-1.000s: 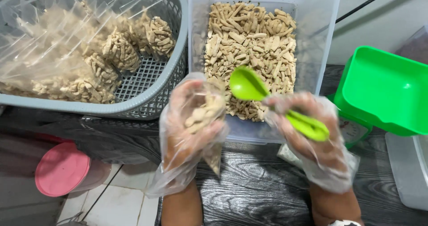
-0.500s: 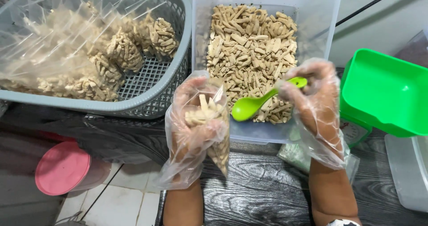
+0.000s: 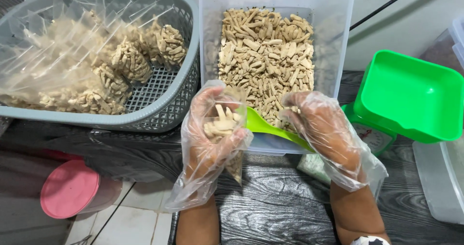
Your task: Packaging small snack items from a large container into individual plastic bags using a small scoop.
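1. Two gloved hands are seen: the left hand (image 3: pixel 212 143) and the right hand (image 3: pixel 325 131).
2. One green scoop (image 3: pixel 270 127) is counted.
3. One grey basket (image 3: pixel 164 110) is present.
4. One clear tub (image 3: pixel 338 37) is shown.
5. One green scale tray (image 3: pixel 411 97) is seen.
6. One pink lid (image 3: pixel 69 189) is counted.

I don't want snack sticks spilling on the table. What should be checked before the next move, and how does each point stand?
1. Left hand grips the bag upright: ok.
2. Bag mouth open: ok.
3. Spoon tip at the bag mouth: ok.
4. Right hand holds the spoon: ok.
5. Sticks on the spoon: cannot tell.
6. Room left in the bag: cannot tell.
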